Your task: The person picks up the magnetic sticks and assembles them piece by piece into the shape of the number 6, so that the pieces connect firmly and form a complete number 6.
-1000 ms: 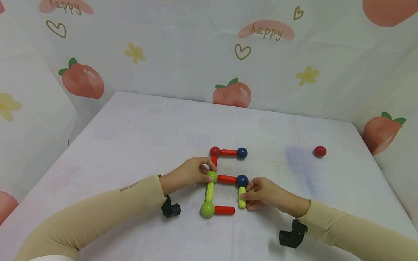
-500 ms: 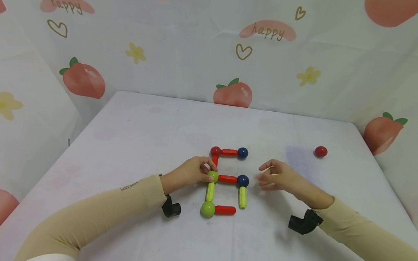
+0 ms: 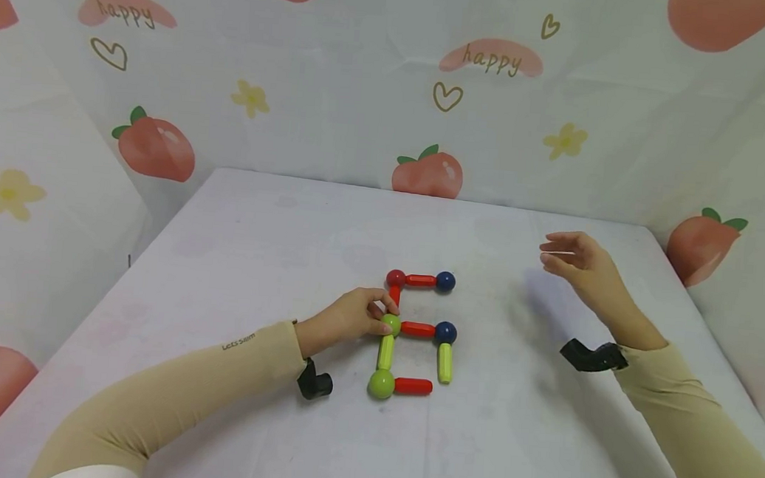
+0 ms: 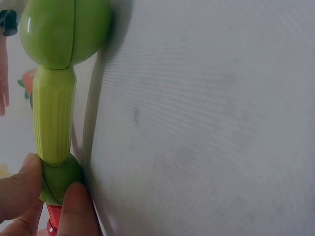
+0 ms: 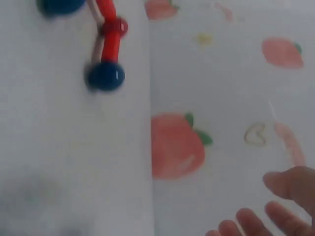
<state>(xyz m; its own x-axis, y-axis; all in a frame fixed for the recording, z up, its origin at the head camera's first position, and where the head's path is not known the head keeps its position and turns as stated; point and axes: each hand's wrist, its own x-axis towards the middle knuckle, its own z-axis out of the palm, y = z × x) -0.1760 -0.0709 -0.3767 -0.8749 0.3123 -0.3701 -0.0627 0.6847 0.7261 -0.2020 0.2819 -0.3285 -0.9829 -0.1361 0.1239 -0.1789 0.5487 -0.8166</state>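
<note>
My left hand (image 3: 350, 318) pinches the middle green ball (image 4: 60, 183) of a flat frame of toy rods and balls. A yellow-green rod (image 4: 54, 115) links it to a larger-looking green ball (image 3: 382, 383), nearer me, which bears a red rod (image 3: 413, 386). Another red rod (image 3: 418, 329) runs to a blue ball (image 3: 445, 332), with a second yellow-green rod (image 3: 445, 363) below it. At the far end, a red ball (image 3: 396, 278) joins a second blue ball (image 3: 445, 281) by a short red rod (image 3: 421, 280). My right hand (image 3: 583, 268) is raised over the table's right side, fingers spread, holding nothing.
The pale cloth-covered table (image 3: 276, 239) backs onto a printed curtain (image 3: 340, 80) with peaches and flowers. Black cameras sit at my left wrist (image 3: 314, 380) and right wrist (image 3: 593, 356). The lone red ball at the right is hidden behind my right hand.
My right hand has let go of the yellow-green rod below the blue ball and moved away, right and toward the back, over the lone red ball. My left hand has stayed put.
</note>
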